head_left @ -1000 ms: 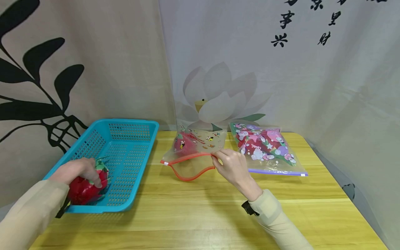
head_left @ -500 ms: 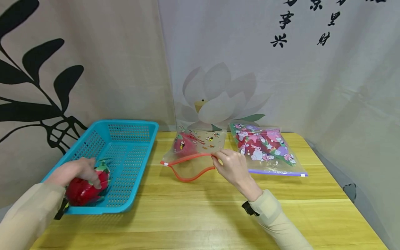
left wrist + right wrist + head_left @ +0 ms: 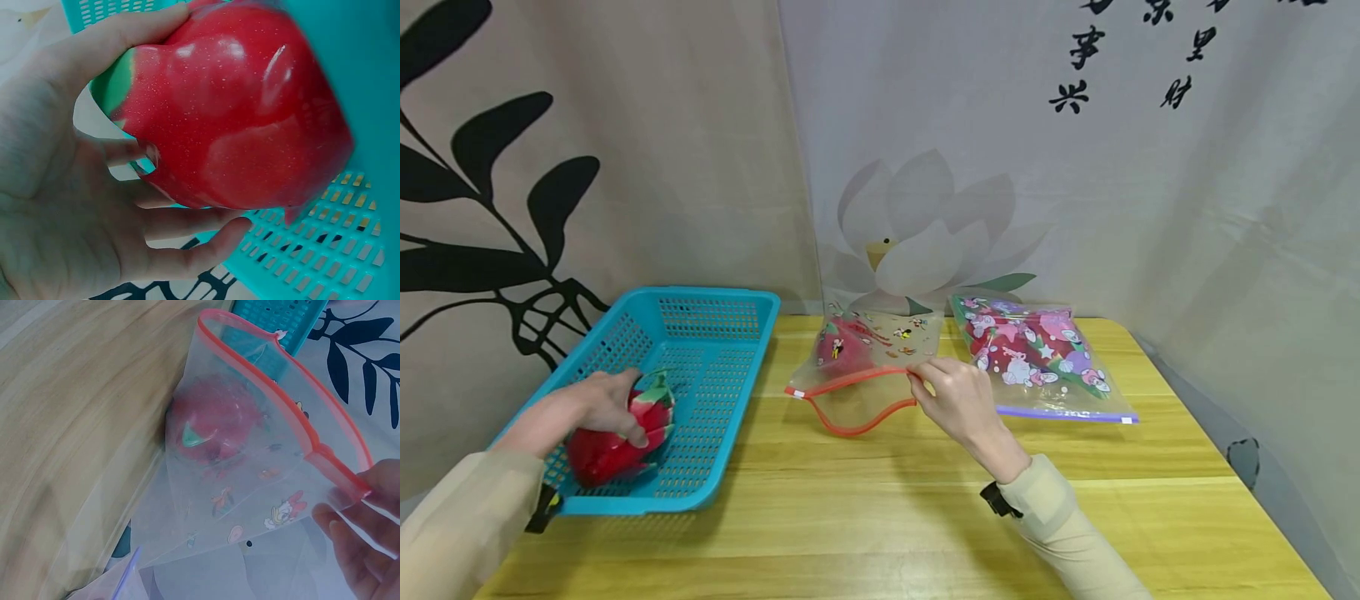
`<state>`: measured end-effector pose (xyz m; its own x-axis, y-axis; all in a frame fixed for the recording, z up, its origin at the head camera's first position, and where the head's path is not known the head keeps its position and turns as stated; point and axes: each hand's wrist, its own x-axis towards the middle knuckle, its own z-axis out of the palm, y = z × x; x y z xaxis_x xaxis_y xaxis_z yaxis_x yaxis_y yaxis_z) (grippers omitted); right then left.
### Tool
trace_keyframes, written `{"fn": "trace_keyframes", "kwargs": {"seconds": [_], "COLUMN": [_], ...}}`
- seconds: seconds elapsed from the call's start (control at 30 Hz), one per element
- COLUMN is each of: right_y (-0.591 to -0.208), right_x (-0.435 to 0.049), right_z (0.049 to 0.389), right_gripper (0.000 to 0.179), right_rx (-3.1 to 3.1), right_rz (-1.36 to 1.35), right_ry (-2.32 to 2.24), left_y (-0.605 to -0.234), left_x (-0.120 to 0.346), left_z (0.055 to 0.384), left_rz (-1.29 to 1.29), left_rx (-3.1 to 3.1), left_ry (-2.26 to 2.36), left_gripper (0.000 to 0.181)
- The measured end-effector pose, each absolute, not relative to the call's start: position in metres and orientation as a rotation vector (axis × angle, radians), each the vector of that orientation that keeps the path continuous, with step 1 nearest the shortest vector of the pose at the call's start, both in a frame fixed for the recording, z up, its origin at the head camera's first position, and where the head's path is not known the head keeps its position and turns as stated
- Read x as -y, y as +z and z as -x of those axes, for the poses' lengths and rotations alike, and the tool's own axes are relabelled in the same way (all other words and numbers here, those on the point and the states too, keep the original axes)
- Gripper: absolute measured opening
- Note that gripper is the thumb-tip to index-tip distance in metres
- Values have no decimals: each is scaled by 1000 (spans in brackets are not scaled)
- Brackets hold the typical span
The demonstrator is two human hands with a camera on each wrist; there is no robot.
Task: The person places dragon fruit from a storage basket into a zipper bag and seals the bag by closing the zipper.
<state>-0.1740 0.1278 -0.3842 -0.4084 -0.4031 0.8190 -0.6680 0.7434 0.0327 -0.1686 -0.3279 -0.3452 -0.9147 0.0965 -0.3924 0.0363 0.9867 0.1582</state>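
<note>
In the blue basket (image 3: pixel 730 450), my left hand (image 3: pixel 591 408) grips a red dragon fruit (image 3: pixel 606 454) with green-tipped scales. The left wrist view shows the thumb over the glossy fruit (image 3: pixel 231 119) and the fingers around its underside. My right hand (image 3: pixel 955 400) pinches the corner of a clear zip bag (image 3: pixel 880 402) by its orange-red edge. That bag's mouth gapes toward me, and a reddish-pink fruit (image 3: pixel 215 419) lies inside it.
A second zip bag (image 3: pixel 1037 358), with a purple slider edge and printed cartoon figures, lies to the right with red contents. The wooden table (image 3: pixel 865 517) stretches toward me. A printed curtain (image 3: pixel 700 167) hangs behind.
My left hand has shifted slightly, and the dragon fruit has turned and moved a little to the right within the basket. My right hand and the zip bag have stayed in place.
</note>
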Motion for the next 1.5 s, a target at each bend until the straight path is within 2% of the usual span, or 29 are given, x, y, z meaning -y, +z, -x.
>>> {"fn": "trace_keyframes", "kwargs": {"seconds": [0.33,0.67,1.07,1.5], "right_y": [-384,-384,-383,-382], "right_x": [-128,-128,-128,-126], "right_z": [174,174,175,177], "right_gripper": [5,5,4,5], "right_rx": [2053,2058,2056,2066], "right_rz": [-815,-814,-801,-780], "right_ry": [380,381,380,368], "left_y": [-339,-321,-302,-301], "left_x": [317,293,265,225], "left_z": [161,149,130,114], "left_rz": [-156,-347,-521,-745], "left_rx": [-2845,-2994,-3058,-3016], "left_ry": [224,357,479,658], "left_gripper": [115,108,107,102]}}
